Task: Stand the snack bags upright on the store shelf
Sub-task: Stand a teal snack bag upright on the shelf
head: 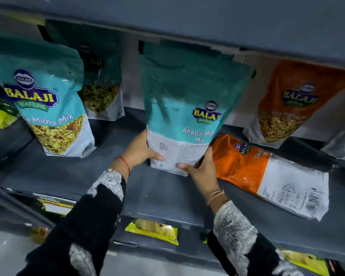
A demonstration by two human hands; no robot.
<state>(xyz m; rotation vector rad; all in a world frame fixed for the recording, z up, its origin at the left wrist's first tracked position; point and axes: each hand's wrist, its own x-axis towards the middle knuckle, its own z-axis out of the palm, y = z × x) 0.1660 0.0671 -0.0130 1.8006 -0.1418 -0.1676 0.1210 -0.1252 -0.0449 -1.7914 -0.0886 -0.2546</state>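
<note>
A teal snack bag stands upright in the middle of the grey shelf, its back side facing me. My left hand grips its lower left edge and my right hand grips its lower right corner. An orange snack bag lies flat on the shelf just right of my right hand. Another teal bag stands upright at the left, with a third teal bag behind it. An orange bag stands upright at the back right.
The underside of the shelf above hangs low over the bag tops. Yellow-green packets show on the shelf below, and a green-yellow bag sits at the far left. Bare shelf lies between the left teal bag and my hands.
</note>
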